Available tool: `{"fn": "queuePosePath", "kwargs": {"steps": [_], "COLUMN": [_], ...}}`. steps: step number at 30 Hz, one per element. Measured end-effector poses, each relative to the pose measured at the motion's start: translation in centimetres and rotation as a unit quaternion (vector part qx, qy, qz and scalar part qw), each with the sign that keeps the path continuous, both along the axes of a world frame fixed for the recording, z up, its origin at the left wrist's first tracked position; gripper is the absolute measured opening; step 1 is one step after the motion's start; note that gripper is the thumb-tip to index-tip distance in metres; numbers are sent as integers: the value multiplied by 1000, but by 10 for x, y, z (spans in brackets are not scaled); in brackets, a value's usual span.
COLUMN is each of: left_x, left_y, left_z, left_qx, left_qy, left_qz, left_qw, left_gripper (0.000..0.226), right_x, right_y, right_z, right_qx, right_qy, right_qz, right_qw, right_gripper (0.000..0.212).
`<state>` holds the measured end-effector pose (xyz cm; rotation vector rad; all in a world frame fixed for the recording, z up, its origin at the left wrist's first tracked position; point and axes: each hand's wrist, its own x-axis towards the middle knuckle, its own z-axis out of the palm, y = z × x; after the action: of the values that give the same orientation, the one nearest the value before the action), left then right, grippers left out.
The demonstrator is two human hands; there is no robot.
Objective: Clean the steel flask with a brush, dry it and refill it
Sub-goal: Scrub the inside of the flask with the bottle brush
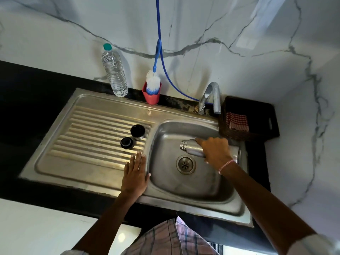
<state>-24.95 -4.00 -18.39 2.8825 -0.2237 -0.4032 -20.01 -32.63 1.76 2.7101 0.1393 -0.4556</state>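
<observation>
One steel sink (pixel 184 201) sunk in a black counter (pixel 27 107): ribbed drainboard (pixel 82 153) at 9 o'clock, basin at 3 o'clock. At 2 o'clock of the basin, a dark woven basket (pixel 257 115) against the sink's rim, with a red checked cloth (pixel 237 121) inside. At 11 o'clock, an upright clear water bottle (pixel 115 74) with a green cap. At 12 o'clock, a bent tap (pixel 211 96), with a blue hose (pixel 161 57) climbing the marble wall. Beside the bottle, a red holder (pixel 151 99) with the brush (pixel 152 82) head-down, handle up.

Low in the basin, at 1 o'clock of the drain (pixel 185 164), the steel flask (pixel 191 147) on its side, ringed neck toward 9 o'clock. Right hand (pixel 215 150) curled round its body, hiding the base end. Left hand (pixel 135 173) flat on the rim, fingers straight, holding nothing. At 12 o'clock of that hand, two dark caps (pixel 138 131) on the drainboard. Hard to tell whether resting on the basin floor or lifted; inside of flask unseen.
</observation>
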Motion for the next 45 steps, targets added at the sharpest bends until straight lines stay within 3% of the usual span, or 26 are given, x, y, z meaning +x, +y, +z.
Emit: {"fn": "queuePosePath", "kwargs": {"steps": [5,15,27,36,38,42,45], "left_x": [2,3,2,8,15,30,39], "left_y": [1,0,0,1,-1,-7,-16], "left_z": [-3,-3,2,13,25,58,84], "left_qx": [-8,-26,-39,-56,-110,-261,-275], "left_qy": [13,18,20,58,56,-53,-100], "left_qz": [-3,0,5,10,20,9,-67], "left_qw": [1000,999,999,997,992,964,954], "left_gripper": [86,85,83,83,84,96,115], "right_x": [21,37,39,38,36,35,25], "right_y": [20,53,72,71,67,59,56], "right_z": [27,69,109,84,77,57,36], "right_qx": [-71,-159,-151,-118,-81,25,115], "right_qy": [11,0,-86,-57,-56,8,110], "right_qz": [53,139,174,153,162,88,-5], "right_qw": [996,978,969,980,982,996,987], "right_gripper": [48,33,9,35,43,59,78]}}
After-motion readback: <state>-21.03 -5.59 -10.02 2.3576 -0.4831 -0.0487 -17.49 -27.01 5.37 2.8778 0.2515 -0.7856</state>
